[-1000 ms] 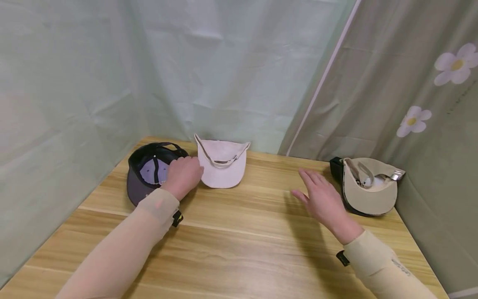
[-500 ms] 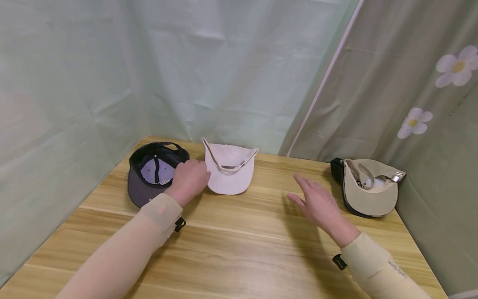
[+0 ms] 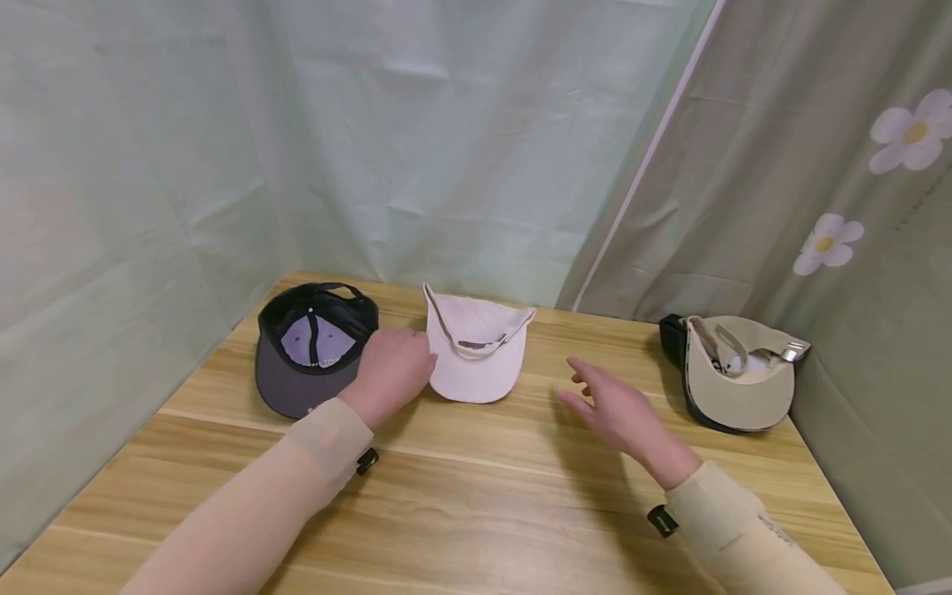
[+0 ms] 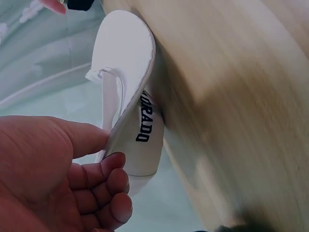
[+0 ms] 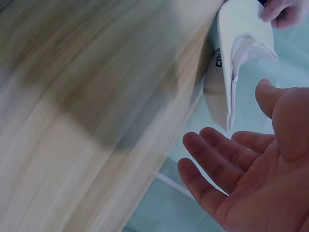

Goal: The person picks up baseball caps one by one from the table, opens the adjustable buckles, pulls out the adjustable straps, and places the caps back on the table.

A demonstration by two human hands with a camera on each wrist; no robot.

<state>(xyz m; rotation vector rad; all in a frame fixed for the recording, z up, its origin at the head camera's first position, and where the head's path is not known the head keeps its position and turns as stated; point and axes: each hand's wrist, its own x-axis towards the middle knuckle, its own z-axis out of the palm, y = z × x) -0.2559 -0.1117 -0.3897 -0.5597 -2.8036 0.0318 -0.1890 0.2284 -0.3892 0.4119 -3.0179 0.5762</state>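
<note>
My left hand [image 3: 394,369] pinches the left edge of a white baseball cap [image 3: 479,372] between thumb and curled fingers. In the left wrist view the cap [image 4: 124,53] shows dark lettering on its crown, its underside and back strap facing outward. To the right, my right hand [image 3: 613,416] hovers over the table with fingers spread and holds nothing. In the right wrist view that hand [image 5: 246,169] has its palm up toward the camera, apart from the white cap [image 5: 246,24].
A dark baseball cap [image 3: 297,388] with a purple lining lies upturned at the left. Beige and black caps [image 3: 744,401] sit nested at the right. The wooden table [image 3: 476,512] meets hanging curtains [image 3: 446,149] at its back and sides.
My left hand has carried the white cap to the right and slightly nearer, away from the dark cap. My right hand has shifted left toward it. The other caps stay put.
</note>
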